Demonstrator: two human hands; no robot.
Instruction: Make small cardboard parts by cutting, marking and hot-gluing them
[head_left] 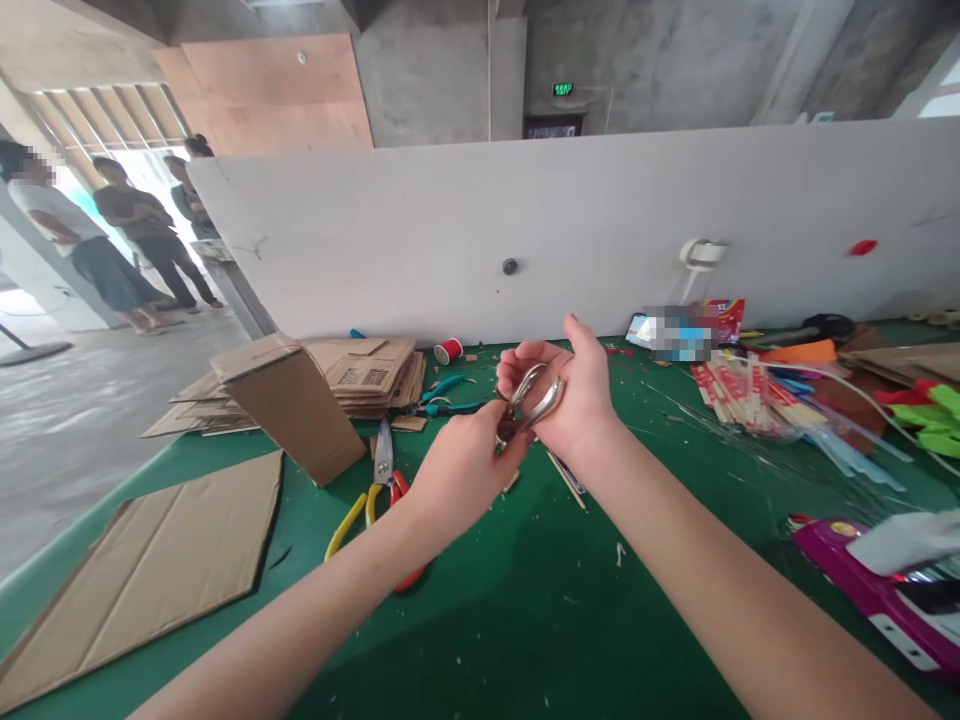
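Observation:
Over the middle of the table, my left hand [469, 450] is closed on one end of a shiny metal tool [553, 402] with two curved handles. Its other end is hidden in the fingers, so its exact kind cannot be made out. My right hand [581, 395] is beside it, palm turned inward, thumb raised and fingers loosely curved. The curved handles lie in front of that palm and seem to touch it. Below my left hand are pliers with yellow handles [346, 525] and a red-handled cutting tool [409, 578], partly covered by my wrist. Thin sticks [568, 480] lie below my right hand.
On the left stand a cardboard box [292, 410], a flat cardboard sheet [161, 560] and stacked cardboard [375, 375]. Teal-handled pliers [450, 408] and a red spool [448, 350] lie behind. Packaged sticks [742, 400] and a magenta device [862, 580] occupy the right. A white partition [420, 240] rises behind.

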